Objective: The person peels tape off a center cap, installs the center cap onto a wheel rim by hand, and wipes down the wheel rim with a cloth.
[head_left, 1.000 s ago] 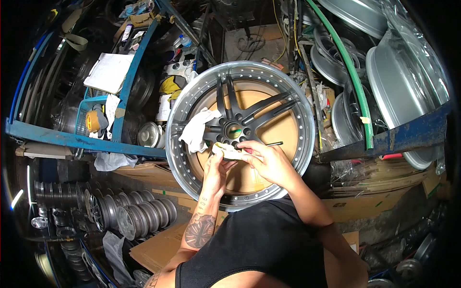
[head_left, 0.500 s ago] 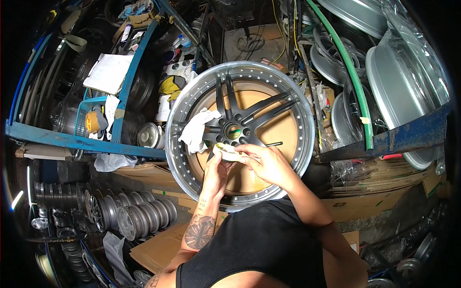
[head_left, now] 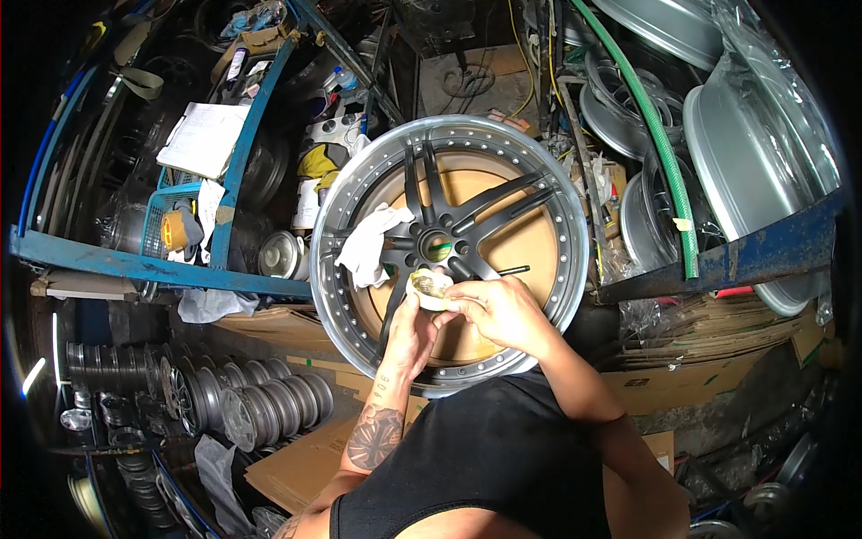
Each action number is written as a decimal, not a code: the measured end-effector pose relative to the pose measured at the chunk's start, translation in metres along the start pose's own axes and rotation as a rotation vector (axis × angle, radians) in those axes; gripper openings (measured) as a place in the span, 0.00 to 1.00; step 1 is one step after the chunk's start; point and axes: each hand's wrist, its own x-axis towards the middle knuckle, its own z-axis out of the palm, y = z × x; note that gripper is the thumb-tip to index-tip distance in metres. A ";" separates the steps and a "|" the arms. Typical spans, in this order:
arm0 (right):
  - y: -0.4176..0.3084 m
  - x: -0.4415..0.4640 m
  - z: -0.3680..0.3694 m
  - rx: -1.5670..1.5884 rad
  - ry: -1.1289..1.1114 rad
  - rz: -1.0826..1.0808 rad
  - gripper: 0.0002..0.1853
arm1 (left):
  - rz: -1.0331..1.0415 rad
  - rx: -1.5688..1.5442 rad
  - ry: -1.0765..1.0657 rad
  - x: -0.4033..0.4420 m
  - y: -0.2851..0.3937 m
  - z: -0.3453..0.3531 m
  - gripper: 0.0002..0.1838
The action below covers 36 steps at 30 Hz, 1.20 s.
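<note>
A cream-coloured round thing (head_left: 429, 289), roll-like or cup-like with a dull yellow-brown face, is held over the wheel; I cannot tell exactly what it is. My left hand (head_left: 410, 332) grips it from below, fingers closed around its near side. Fingers of my right hand (head_left: 503, 310) pinch its right edge. Beneath both hands lies a large wheel (head_left: 575, 238) with a polished rim, dark double spokes and a ring of bolts. A crumpled white cloth (head_left: 370, 247) rests on its left spokes. A thin black rod (head_left: 514, 270) shows right of my right fingertips.
Blue metal shelving (head_left: 162, 269) runs along the left, holding a notebook (head_left: 202, 139) and a blue basket (head_left: 162, 220). On the right are silver rims (head_left: 745, 171), a green hose (head_left: 651, 144) and stacked cardboard (head_left: 700, 346). More rims (head_left: 274, 404) stand at lower left.
The round thing has tilted so that its yellow-brown face shows more. Both hands have shifted slightly with it; my right fingers sit lower along its edge. Wheel and cloth stay put.
</note>
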 end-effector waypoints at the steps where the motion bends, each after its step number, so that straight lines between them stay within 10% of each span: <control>1: -0.001 0.000 0.000 -0.047 0.000 0.013 0.12 | 0.101 0.083 -0.032 0.000 -0.002 0.000 0.36; 6: -0.004 0.000 -0.001 -0.066 -0.041 -0.035 0.14 | 0.276 0.575 0.112 -0.003 0.008 0.006 0.43; 10: -0.024 -0.008 -0.013 0.288 -0.013 -0.024 0.18 | 0.309 0.306 0.105 0.007 0.005 -0.019 0.35; 36: -0.006 0.007 0.001 0.047 0.016 -0.036 0.16 | 0.098 0.167 -0.009 0.004 0.017 -0.012 0.36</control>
